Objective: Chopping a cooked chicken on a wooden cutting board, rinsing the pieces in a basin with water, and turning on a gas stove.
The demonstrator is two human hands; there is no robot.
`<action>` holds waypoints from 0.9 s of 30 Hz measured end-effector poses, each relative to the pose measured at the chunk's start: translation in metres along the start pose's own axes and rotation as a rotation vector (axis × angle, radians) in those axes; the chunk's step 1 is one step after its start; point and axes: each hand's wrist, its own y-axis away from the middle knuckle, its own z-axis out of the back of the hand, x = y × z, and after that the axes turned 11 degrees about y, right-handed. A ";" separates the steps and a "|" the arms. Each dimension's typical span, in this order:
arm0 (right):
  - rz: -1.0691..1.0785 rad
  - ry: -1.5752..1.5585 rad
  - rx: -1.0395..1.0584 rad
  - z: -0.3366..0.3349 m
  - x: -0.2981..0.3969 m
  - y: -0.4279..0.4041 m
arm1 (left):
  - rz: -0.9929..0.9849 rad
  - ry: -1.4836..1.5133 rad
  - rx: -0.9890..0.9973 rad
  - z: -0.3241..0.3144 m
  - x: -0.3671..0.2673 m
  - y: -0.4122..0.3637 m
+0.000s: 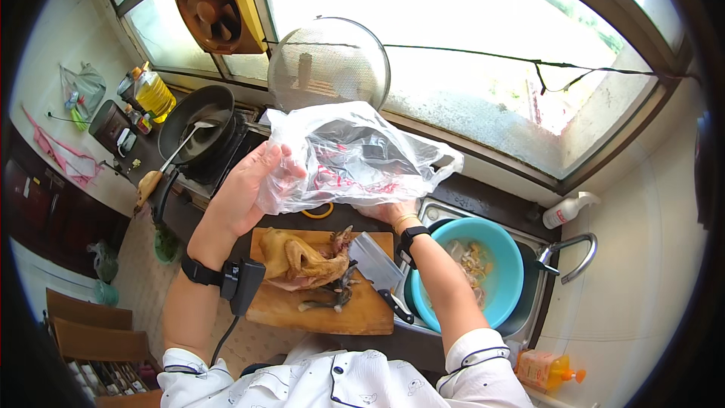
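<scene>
My left hand (255, 178) holds the left side of a clear plastic bag (362, 161) with red print, spread above the counter. My right hand (391, 211) is under the bag's lower right edge, its fingers mostly hidden by the plastic. Below the bag, a plucked whole bird (300, 260) lies on a wooden cutting board (362, 317), with dark feet (334, 294) beside its lower right side. A cleaver (376, 263) with a black handle rests across the board's right edge. Behind the board, a yellow ring-shaped handle (319, 213) shows partly under the bag.
At right, a turquoise basin (422, 294) holding pieces in water sits in the metal sink (532, 328) by a faucet (583, 243). A wok (198, 96) with a spatula (181, 150) stands on the stove at left, near an oil bottle (154, 93). A mesh strainer (328, 68) stands against the window.
</scene>
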 end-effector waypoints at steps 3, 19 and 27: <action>0.000 -0.107 -0.060 -0.003 -0.011 -0.005 | 0.011 -0.005 -0.013 0.002 0.003 0.003; -0.686 -0.876 -0.408 0.173 -0.157 0.209 | 0.183 -0.063 0.356 -0.093 0.074 -0.049; -0.971 -0.623 -0.580 0.238 -0.149 0.326 | 0.275 -0.463 0.441 -0.100 0.190 -0.107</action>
